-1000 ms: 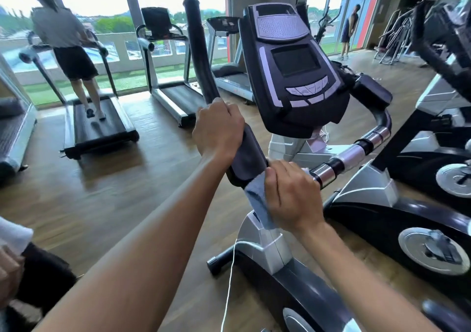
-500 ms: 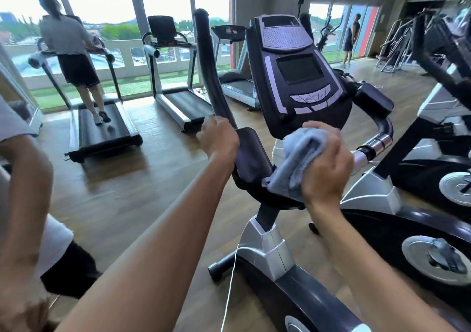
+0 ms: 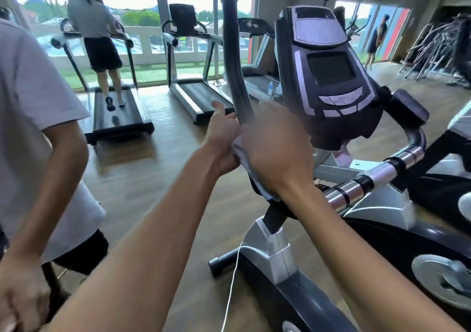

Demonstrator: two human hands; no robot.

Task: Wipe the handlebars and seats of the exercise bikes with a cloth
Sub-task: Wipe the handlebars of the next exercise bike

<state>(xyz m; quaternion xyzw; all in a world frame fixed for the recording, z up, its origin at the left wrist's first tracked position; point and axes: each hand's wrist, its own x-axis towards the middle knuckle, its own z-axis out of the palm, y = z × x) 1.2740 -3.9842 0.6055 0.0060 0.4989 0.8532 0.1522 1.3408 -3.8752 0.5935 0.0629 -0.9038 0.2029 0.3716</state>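
Note:
An exercise bike stands in front of me, with a dark console [image 3: 328,76] and a black left handlebar [image 3: 235,58] that rises upright. My right hand [image 3: 275,150] is blurred and presses a pale blue cloth [image 3: 251,176] against the base of that bar, gripping it. My left hand [image 3: 221,140] touches the cloth and the bar from the left, its thumb raised and fingers loose; its grip is unclear. The right handlebar [image 3: 369,181], chrome with black bands, is bare. The seat is out of view.
A person in a white shirt [image 3: 33,132] stands close on my left. Another person [image 3: 98,35] walks on a treadmill by the windows, beside a free treadmill [image 3: 193,91]. A second bike [image 3: 443,204] is at the right. A white cord [image 3: 233,280] hangs by the frame.
My right hand moved the cloth from under the console leftward to the base of the left handlebar. My left hand loosened from its fist on the bar. The bystander came closer.

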